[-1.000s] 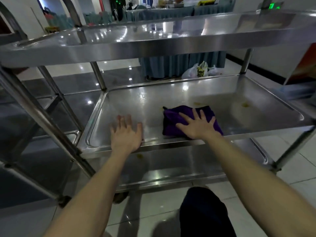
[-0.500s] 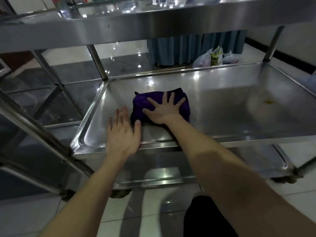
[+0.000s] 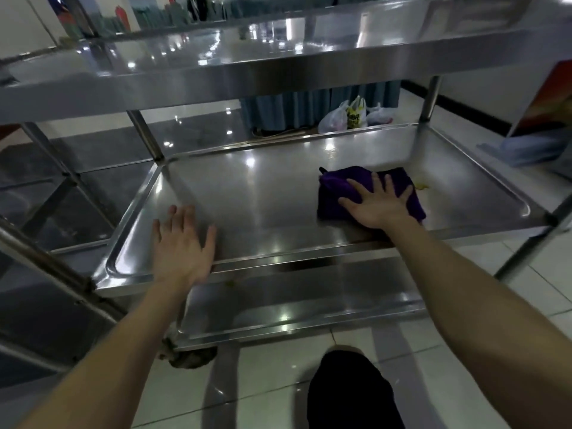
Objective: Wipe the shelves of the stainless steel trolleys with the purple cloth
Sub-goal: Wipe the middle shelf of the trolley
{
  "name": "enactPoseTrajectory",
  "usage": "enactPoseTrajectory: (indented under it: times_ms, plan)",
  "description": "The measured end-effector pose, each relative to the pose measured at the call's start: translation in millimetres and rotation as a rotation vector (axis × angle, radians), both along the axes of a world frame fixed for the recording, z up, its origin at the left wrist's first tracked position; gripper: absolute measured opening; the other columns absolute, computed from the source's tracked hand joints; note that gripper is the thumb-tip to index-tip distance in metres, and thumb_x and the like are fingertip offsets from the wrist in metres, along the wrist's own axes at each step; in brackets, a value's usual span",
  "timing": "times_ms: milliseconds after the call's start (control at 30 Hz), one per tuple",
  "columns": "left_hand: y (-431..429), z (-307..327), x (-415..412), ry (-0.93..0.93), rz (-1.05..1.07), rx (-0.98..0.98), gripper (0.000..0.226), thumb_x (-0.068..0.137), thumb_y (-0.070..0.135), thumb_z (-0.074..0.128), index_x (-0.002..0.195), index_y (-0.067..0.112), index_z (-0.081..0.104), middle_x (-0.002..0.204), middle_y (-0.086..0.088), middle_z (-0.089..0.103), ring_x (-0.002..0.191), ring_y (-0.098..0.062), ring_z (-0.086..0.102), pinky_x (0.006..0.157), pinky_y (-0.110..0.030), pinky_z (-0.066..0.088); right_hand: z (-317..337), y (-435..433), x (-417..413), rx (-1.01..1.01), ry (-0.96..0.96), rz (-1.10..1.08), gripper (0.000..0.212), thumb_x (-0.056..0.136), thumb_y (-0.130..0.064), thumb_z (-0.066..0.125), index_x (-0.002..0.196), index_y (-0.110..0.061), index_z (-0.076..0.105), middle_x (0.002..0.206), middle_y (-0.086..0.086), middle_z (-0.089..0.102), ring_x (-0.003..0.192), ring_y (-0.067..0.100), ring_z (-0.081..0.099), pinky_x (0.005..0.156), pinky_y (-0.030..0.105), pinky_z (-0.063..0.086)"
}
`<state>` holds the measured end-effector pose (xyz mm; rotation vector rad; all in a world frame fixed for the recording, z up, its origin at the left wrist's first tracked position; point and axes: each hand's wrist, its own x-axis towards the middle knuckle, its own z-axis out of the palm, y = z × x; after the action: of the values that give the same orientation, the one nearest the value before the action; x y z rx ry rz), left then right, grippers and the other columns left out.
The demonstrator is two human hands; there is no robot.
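the purple cloth [image 3: 343, 193] lies bunched on the middle shelf [image 3: 263, 196] of the stainless steel trolley, toward the shelf's right half, at about 3 o'clock from the shelf's centre. the right hand [image 3: 376, 205] is pressed flat on top of it — fingers [image 3: 356, 188] spread wide and extended, not curled round the fabric, so the cloth sits under the palm and fingers rather than gripped. purple fabric shows past the fingertips at 12 o'clock, past the thumb at 9 o'clock, and along the little-finger side at 3 o'clock. just beyond the cloth's right edge, at about 2 o'clock, a small yellowish smear [image 3: 422, 186] sits on the steel.

the left hand [image 3: 181, 246] rests open on the near-left part of the same shelf, at about 8 o'clock from the shelf's centre, palm down across the front rim, fingers loosely splayed and holding nothing — well apart from the cloth.

above is the top shelf [image 3: 216, 72], bright with reflected lights; below, the bottom shelf [image 3: 294, 308]. behind the trolley at 12 o'clock, plastic bags [image 3: 353, 117] sit on the floor by a blue table skirt [image 3: 294, 111]. a second trolley's frame [image 3: 46, 193] stands at 9 o'clock.
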<state>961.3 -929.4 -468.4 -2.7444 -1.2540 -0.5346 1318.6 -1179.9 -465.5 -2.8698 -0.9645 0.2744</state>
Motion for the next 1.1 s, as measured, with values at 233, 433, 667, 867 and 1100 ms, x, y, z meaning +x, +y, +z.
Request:
enactPoseTrajectory:
  times_ms: [233,433,667,867,1100]
  plan:
    - [-80,19,87,-0.124,-0.170,-0.056,0.078,0.105,0.055,0.019,0.156,0.006,0.051,0.166,-0.020,0.045,0.162,-0.035,0.030,0.133,-0.054,0.017,0,12,-17,0.034,-0.015,0.022,0.088,0.090,-0.094,0.013,0.168,-0.054,0.000,0.180,0.008,-0.014,0.163,0.042,-0.018,0.118,0.081,-0.015]
    - [-133,3,169,0.005,-0.198,-0.187,0.073,0.112,0.053,0.017,0.170,0.010,0.020,0.178,-0.017,0.019,0.167,-0.032,0.007,0.134,-0.055,0.005,-1,12,-20,0.045,-0.042,0.018,0.081,0.097,-0.086,0.016,0.169,-0.052,0.003,0.180,0.011,-0.011,0.164,0.042,-0.016,0.117,0.081,-0.016]
    - [-132,1,169,0.227,-0.181,-0.061,0.069,0.112,0.044,0.009,0.169,0.009,0.025,0.178,-0.018,0.015,0.166,-0.038,0.005,0.133,-0.057,0.010,-1,-55,45,0.089,0.013,0.198,0.078,0.091,-0.091,0.020,0.163,-0.064,0.012,0.181,-0.008,-0.004,0.166,0.021,-0.012,0.125,0.065,-0.019]
    - [-139,-2,169,0.289,-0.185,0.032,0.067,0.111,0.035,0.004,0.166,0.007,0.028,0.178,-0.019,0.009,0.165,-0.041,0.003,0.133,-0.056,0.008,1,-152,138,0.026,-0.019,-0.139,0.078,0.092,-0.093,0.018,0.164,-0.063,0.008,0.182,-0.003,-0.004,0.166,0.028,-0.012,0.124,0.071,-0.018]
    - [-132,-8,178,0.041,-0.232,-0.080,0.069,0.113,0.041,0.021,0.169,0.001,0.020,0.175,-0.024,0.025,0.164,-0.040,0.019,0.133,-0.055,0.014,15,-9,86,-0.002,-0.042,-0.117,0.081,0.099,-0.083,0.023,0.171,-0.046,0.008,0.179,0.017,-0.010,0.162,0.050,-0.015,0.115,0.085,-0.013]
